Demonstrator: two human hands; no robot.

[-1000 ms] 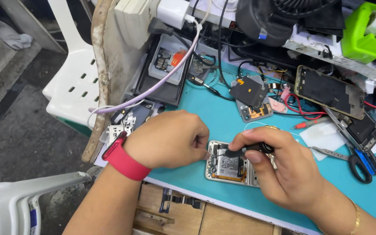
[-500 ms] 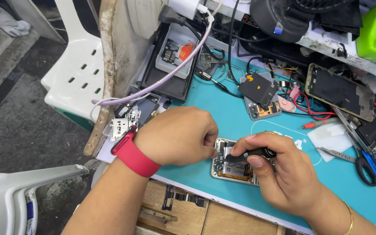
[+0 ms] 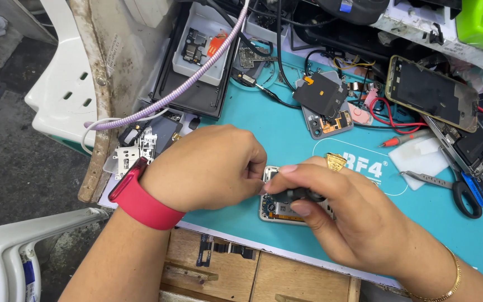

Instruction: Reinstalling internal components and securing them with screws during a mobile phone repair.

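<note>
An opened phone (image 3: 278, 210) with its circuit board showing lies on the teal work mat (image 3: 286, 128), mostly hidden under both hands. My left hand (image 3: 205, 168), with a red band on the wrist, rests on the phone's left end, fingers curled and pinching at its top edge. My right hand (image 3: 345, 215), wearing a gold ring and bracelet, grips a thin black tool (image 3: 297, 194) held level across the phone. The tool's tip is hidden between the fingers of the two hands.
Another opened phone (image 3: 325, 106) lies farther back on the mat. A dark phone frame (image 3: 431, 92) sits at the right, with scissors (image 3: 465, 193) and a white cloth (image 3: 417, 154) nearby. A tray of parts (image 3: 205, 47) and a purple braided cable (image 3: 185, 92) lie at the back left. White plastic chair (image 3: 62, 95) left.
The view has closed in on the hands and shifted slightly. Both hands stay on the phone; the right hand's tool has turned a little over the board.
</note>
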